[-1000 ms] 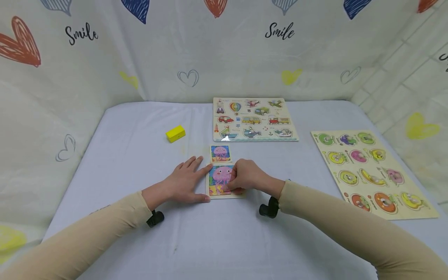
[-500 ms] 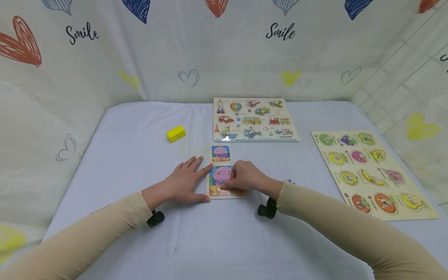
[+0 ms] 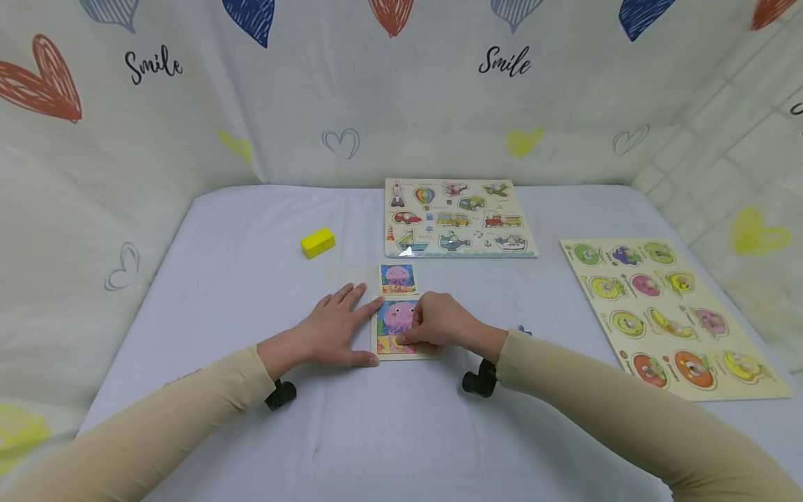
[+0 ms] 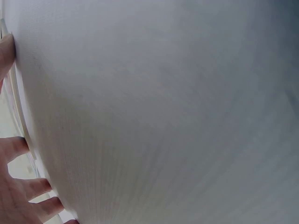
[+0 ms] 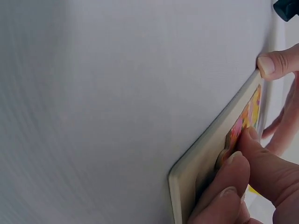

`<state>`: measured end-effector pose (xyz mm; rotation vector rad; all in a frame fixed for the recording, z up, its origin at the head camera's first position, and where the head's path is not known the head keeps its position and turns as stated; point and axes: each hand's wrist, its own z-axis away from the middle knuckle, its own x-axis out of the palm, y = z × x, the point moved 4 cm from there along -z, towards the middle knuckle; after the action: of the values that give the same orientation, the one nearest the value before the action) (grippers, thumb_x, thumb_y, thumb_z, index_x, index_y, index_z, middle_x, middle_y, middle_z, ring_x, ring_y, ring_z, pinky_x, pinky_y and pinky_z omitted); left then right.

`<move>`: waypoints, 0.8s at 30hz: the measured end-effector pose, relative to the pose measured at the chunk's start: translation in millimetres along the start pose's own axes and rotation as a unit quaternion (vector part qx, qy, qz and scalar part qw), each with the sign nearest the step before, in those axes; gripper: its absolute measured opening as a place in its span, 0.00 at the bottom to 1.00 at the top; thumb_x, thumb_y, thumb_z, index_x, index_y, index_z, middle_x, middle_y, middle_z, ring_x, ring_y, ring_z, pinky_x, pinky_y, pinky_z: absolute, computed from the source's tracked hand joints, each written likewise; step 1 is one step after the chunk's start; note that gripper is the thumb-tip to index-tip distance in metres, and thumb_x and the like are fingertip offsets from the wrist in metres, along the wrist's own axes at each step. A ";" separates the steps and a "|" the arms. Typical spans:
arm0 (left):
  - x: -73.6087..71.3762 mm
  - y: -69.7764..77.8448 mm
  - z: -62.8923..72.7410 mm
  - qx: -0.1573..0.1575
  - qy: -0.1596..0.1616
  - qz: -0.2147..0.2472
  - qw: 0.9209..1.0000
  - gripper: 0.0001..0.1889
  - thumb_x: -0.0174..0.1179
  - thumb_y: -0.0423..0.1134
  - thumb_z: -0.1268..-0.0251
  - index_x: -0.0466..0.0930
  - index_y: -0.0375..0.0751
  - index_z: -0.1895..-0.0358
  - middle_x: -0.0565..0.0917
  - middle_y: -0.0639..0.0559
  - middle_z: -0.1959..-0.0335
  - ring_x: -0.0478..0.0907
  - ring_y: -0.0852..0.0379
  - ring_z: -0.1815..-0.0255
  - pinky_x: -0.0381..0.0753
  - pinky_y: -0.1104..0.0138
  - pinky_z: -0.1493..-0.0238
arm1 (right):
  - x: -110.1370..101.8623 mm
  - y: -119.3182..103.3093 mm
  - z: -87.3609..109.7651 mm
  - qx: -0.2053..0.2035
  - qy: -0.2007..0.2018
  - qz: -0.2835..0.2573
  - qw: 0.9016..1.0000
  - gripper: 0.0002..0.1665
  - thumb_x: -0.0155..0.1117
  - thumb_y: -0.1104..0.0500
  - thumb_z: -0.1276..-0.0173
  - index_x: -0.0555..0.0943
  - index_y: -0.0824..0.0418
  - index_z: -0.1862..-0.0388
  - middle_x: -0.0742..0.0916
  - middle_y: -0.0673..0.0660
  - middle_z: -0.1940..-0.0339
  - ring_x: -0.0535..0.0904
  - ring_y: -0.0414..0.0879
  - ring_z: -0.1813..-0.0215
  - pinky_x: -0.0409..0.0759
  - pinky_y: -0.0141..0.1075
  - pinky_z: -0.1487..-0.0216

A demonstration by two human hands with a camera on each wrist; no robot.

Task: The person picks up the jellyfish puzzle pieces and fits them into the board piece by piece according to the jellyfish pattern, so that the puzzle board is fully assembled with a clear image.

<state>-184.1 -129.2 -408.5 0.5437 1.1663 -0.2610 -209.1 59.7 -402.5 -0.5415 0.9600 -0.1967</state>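
A wooden jigsaw board (image 3: 375,345) with a pink jellyfish picture (image 3: 395,314) lies flat on the table, a smaller jellyfish card (image 3: 396,279) just beyond it. My left hand (image 3: 332,332) rests on the cloth with fingers spread, thumb and index fingertips right at the board's left side. From the right, my right hand (image 3: 444,321) pinches a jigsaw piece (image 5: 237,129) at the lower right of the picture. In the right wrist view its thumb lies on the coloured face and the index finger is at the edge. Part of the board's right side is hidden under this hand.
At the back stands a vehicle puzzle board (image 3: 408,185), lying flat. A fruit puzzle board (image 3: 770,390) lies at the right, partly overlapped by the right sleeve. A yellow block (image 3: 317,242) sits back left. Something small and blue (image 3: 525,330) peeks out behind the right sleeve.
The right thumb has slid slightly left over the picture, and the right wrist has shifted a little left. My left hand keeps its place. The head view has tipped slightly.
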 end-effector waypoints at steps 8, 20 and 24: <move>4.7 0.7 -0.1 0.003 0.001 -0.005 1.000 0.52 0.63 0.68 0.39 0.53 0.48 0.17 0.49 0.34 0.16 0.46 0.31 0.16 0.56 0.33 0.24 | 1.2 5.4 1.4 0.000 -0.003 -0.017 1.000 0.20 0.77 0.47 0.37 0.81 0.58 0.79 0.80 0.51 0.87 0.74 0.41 0.81 0.64 0.29 0.80; 3.2 0.2 -0.4 -0.003 0.001 -0.008 1.000 0.52 0.64 0.67 0.39 0.52 0.48 0.17 0.49 0.34 0.16 0.46 0.31 0.16 0.54 0.34 0.23 | -18.0 29.1 8.5 -0.049 -0.026 -0.126 0.991 0.08 0.71 0.58 0.31 0.84 0.62 0.65 0.88 0.54 0.77 0.84 0.42 0.72 0.77 0.31 0.68; 1.6 0.1 -0.5 0.001 0.003 -0.011 1.000 0.52 0.64 0.67 0.39 0.52 0.48 0.17 0.48 0.34 0.16 0.45 0.31 0.16 0.54 0.33 0.23 | -32.2 45.7 16.3 -0.066 0.009 -0.115 0.991 0.08 0.69 0.61 0.29 0.86 0.63 0.54 0.90 0.54 0.65 0.83 0.43 0.63 0.81 0.33 0.59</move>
<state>-183.9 -128.7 -410.0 0.5339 1.1790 -0.2781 -217.5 116.9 -395.6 -0.7744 0.9311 -0.3459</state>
